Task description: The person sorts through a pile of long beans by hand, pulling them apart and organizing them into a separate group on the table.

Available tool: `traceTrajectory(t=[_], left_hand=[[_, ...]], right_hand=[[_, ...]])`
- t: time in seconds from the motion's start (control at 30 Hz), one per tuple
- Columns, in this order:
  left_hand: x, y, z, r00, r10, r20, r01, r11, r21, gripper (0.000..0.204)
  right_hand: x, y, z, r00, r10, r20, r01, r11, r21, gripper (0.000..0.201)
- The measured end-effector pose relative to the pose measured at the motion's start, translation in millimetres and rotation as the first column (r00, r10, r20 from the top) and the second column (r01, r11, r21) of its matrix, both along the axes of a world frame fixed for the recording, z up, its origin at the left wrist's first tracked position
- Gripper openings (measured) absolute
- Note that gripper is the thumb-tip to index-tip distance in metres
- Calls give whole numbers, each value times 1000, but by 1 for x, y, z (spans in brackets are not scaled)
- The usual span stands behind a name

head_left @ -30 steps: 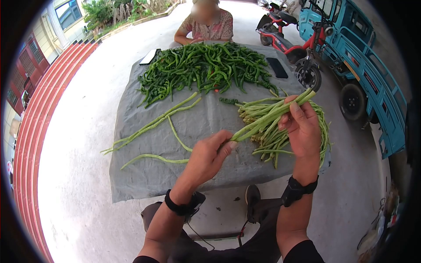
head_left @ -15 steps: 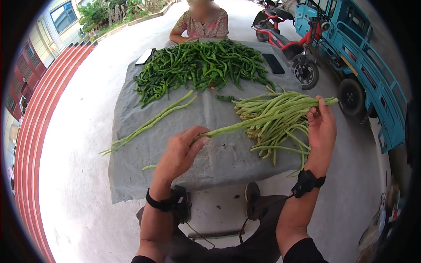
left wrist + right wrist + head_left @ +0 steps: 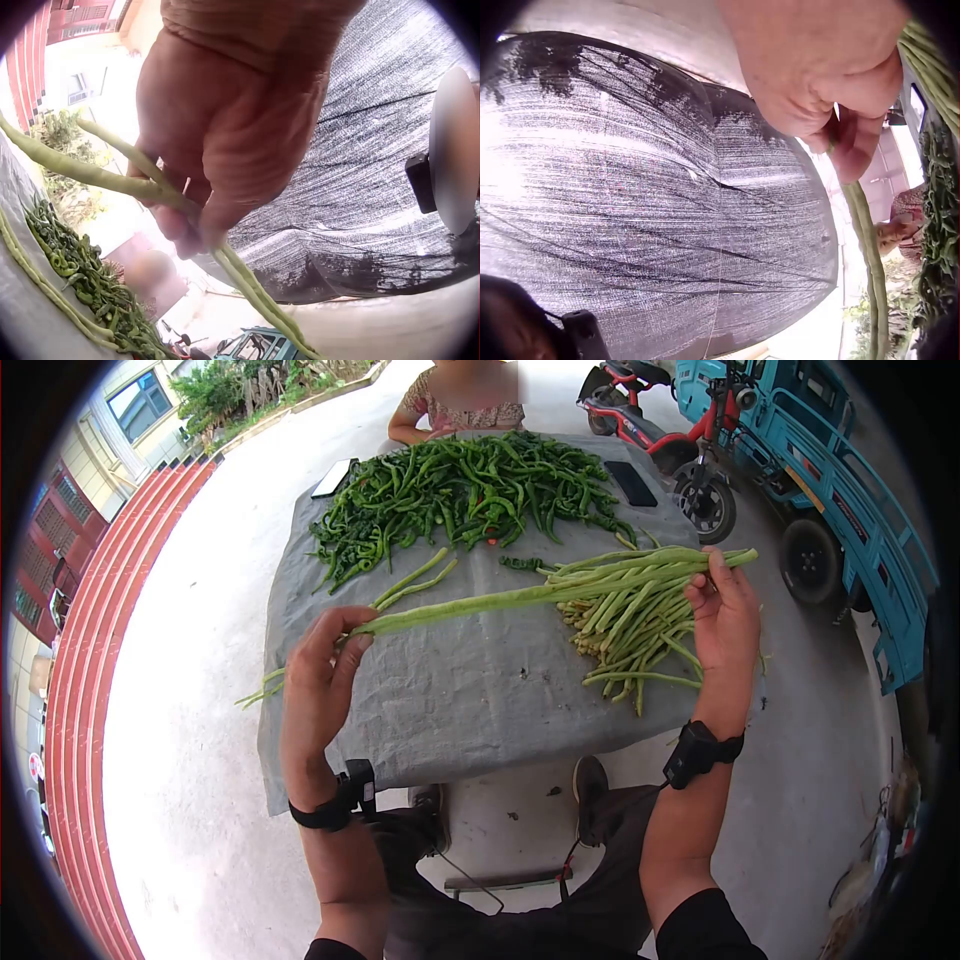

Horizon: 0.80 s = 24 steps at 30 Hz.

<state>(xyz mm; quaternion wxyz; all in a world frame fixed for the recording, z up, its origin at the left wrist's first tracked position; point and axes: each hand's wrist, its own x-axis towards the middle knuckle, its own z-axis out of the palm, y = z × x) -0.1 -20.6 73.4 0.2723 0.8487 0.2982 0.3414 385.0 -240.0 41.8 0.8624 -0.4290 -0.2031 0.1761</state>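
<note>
Long green beans point(image 3: 480, 603) stretch between both hands above the grey sheet. My left hand point(image 3: 322, 675) pinches them at the left between thumb and fingers; in the left wrist view the hand point(image 3: 232, 127) has beans point(image 3: 90, 174) sticking out on both sides. Around their right part, near the ends, my right hand point(image 3: 727, 620) closes thumb and fingertips. The right wrist view shows that hand point(image 3: 825, 75) with two bean strands point(image 3: 870, 255) hanging from the grip. Below and beside the right hand lies a pile of beans point(image 3: 625, 635). A few loose beans point(image 3: 415, 582) lie behind the left hand.
Green peppers point(image 3: 460, 490) are heaped at the sheet's far side, between a white-screened phone point(image 3: 333, 478) and a dark phone point(image 3: 631, 483). A person point(image 3: 465, 405) sits beyond. A red scooter point(image 3: 660, 440) and blue tricycle point(image 3: 850, 520) stand at the right.
My left hand has moved left, drawing the held beans out from a slant to a long, nearly level line. The right hand shifted right, then slightly back toward the pile, still pinching them.
</note>
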Motion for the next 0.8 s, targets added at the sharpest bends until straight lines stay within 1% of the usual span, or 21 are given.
traceTrajectory(t=[0.1,0.13,0.23,0.27,0.33,0.43,0.47,0.57,0.6,0.7,0.73,0.77,0.8], left_hand=[[-16,5,0,995,94,11,-95,991,96,20],[-20,4,4,992,122,-12,-118,979,167,21],[-31,8,7,977,204,60,-212,921,327,20],[-36,9,10,966,250,58,-253,890,379,18],[-48,11,16,938,340,62,-327,816,477,17],[-72,24,16,878,460,132,-443,678,586,13],[-77,33,11,853,476,214,-500,630,594,15],[-96,60,-12,744,578,336,-632,444,635,17],[-105,69,-21,720,618,317,-653,447,612,18],[-119,85,-42,629,742,234,-677,374,634,18],[-123,89,-52,619,774,135,-686,450,572,20],[-130,93,-67,605,795,-33,-663,526,533,25],[-131,93,-80,567,813,-132,-674,550,493,30]], right_hand=[[-12,13,0,998,61,5,-61,998,0,22],[-16,18,-1,998,62,4,-62,998,-3,21],[-30,38,-5,996,95,-6,-95,995,-20,21],[-35,44,-8,994,106,-17,-106,994,-25,20],[-46,58,-13,991,129,-36,-130,991,-30,18],[-69,84,-25,972,226,-66,-229,972,-57,16],[-78,95,-29,962,261,-83,-267,962,-60,16],[-102,134,-40,919,359,-165,-373,926,-62,16],[-106,149,-45,906,376,-194,-396,915,-73,17],[-112,201,-66,867,423,-263,-464,878,-117,19],[-113,219,-75,857,437,-274,-485,863,-140,19],[-113,233,-85,847,449,-286,-505,847,-164,19],[-112,246,-98,852,445,-277,-508,831,-226,21]])
